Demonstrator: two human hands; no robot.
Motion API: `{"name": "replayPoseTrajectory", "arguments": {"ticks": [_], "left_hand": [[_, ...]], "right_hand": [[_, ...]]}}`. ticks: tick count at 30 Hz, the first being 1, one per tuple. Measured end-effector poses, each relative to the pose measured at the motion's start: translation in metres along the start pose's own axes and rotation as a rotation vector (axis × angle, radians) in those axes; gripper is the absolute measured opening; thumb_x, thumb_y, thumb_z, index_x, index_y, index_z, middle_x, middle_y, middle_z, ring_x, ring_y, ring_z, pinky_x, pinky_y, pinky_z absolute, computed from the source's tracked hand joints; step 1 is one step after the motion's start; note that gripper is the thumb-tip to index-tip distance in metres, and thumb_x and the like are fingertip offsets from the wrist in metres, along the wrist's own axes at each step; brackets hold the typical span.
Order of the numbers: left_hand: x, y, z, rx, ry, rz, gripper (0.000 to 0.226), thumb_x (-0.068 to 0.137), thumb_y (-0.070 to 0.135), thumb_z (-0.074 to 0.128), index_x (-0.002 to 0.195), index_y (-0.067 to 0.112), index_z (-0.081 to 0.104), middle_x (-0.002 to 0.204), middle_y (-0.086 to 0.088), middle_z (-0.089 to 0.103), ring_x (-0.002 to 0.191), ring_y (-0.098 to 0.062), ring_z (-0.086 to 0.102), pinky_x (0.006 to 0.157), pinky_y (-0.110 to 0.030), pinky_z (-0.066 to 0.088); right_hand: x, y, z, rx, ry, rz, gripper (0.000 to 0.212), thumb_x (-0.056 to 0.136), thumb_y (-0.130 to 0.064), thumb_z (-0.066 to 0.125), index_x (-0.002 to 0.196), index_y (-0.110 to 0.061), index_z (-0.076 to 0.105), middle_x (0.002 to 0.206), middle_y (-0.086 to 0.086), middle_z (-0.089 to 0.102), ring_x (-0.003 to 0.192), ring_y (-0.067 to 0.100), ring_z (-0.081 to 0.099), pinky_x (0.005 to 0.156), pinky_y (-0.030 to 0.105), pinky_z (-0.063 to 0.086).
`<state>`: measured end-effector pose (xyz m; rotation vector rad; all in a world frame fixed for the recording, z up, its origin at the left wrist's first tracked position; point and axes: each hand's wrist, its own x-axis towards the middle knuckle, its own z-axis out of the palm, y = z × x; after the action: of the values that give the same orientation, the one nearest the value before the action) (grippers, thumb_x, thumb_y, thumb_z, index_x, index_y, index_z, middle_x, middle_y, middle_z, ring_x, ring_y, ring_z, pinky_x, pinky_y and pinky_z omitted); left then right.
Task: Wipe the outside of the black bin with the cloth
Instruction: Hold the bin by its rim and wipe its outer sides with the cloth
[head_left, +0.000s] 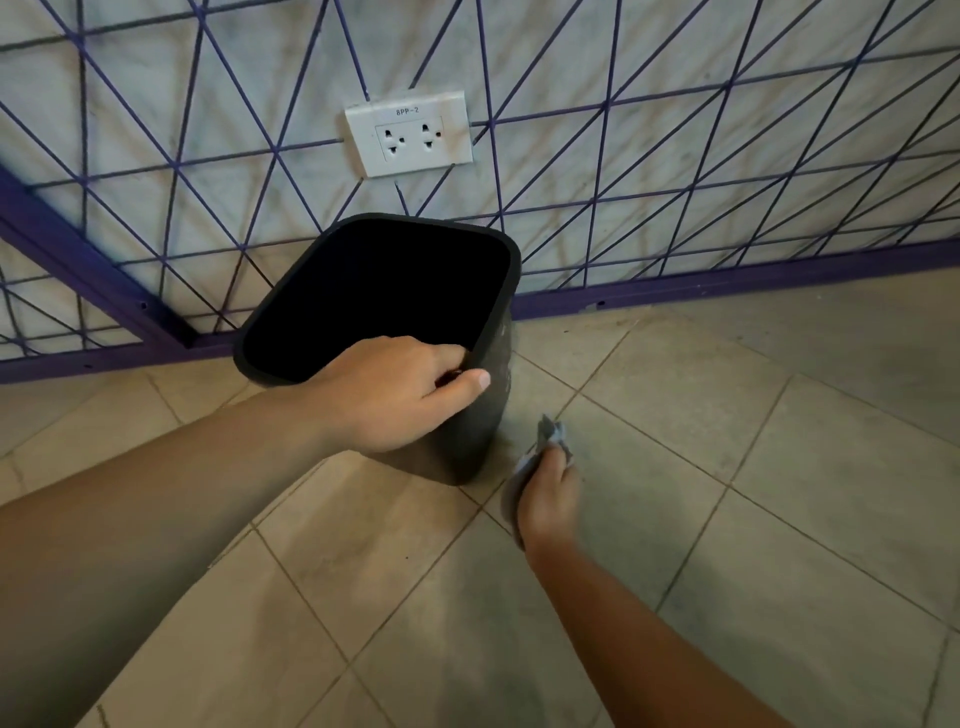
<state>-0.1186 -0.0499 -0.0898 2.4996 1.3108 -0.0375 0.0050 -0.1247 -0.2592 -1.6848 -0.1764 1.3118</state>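
Left hand: grips the black bin's near rim, fingertips hidden inside
Right hand: curled round the grey cloth, low beside bin, contact unclear
Bin interior: too dark to see

Indoor room corner, type of building not determinable.
Beige tiled floor with soiled grout meets a pale wall covered in purple crossing lines, with a purple skirting; 1 white double power socket, labelled "8PP-2", sits low on it.
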Motion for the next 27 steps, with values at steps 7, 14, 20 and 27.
{"name": "replayPoseTrajectory", "arguments": {"ticks": [7, 14, 20, 27], "left_hand": [[-0.014, -0.011, -0.023, -0.034, -0.235, -0.139, 0.022, 0.092, 0.048, 0.054, 0.089, 0.027, 0.060, 0.080, 0.003, 0.066, 0.073, -0.013, 0.064, 0.061, -0.026, 0.047], [-0.004, 0.008, 0.008, -0.159, 0.004, -0.165, 0.036, 0.104, 0.051, 0.031, 0.104, 0.021, 0.051, 0.092, -0.007, 0.067, 0.081, -0.020, 0.066, 0.077, -0.046, 0.057], [-0.002, 0.001, 0.016, -0.103, 0.031, -0.131, 0.050, 0.101, 0.055, 0.028, 0.100, 0.016, 0.060, 0.082, -0.004, 0.069, 0.077, -0.019, 0.067, 0.077, -0.049, 0.056], [0.004, -0.008, 0.016, -0.194, 0.003, -0.121, 0.057, 0.096, 0.063, 0.028, 0.107, 0.018, 0.063, 0.090, 0.001, 0.072, 0.086, -0.015, 0.070, 0.082, -0.046, 0.057]], "right_hand": [[-0.010, -0.014, -0.010, 0.084, 0.010, 0.012, 0.050, 0.127, -0.031, 0.035, 0.165, -0.004, 0.052, 0.101, -0.005, 0.060, 0.100, 0.016, 0.060, 0.112, 0.039, 0.041], [-0.019, -0.016, 0.001, 0.223, -0.077, 0.123, 0.046, 0.125, -0.042, 0.036, 0.135, -0.010, 0.067, 0.129, 0.021, 0.070, 0.110, 0.024, 0.068, 0.099, 0.036, 0.048], [-0.015, -0.036, 0.052, 0.389, -0.205, 0.116, 0.070, 0.102, -0.082, 0.056, 0.142, -0.025, 0.050, 0.119, -0.005, 0.061, 0.102, 0.011, 0.059, 0.079, 0.028, 0.050], [-0.006, -0.050, 0.090, 0.332, -0.019, 0.058, 0.078, 0.120, -0.062, 0.042, 0.186, -0.028, 0.021, 0.196, 0.002, 0.002, 0.183, 0.026, -0.007, 0.146, 0.047, 0.000]]}}
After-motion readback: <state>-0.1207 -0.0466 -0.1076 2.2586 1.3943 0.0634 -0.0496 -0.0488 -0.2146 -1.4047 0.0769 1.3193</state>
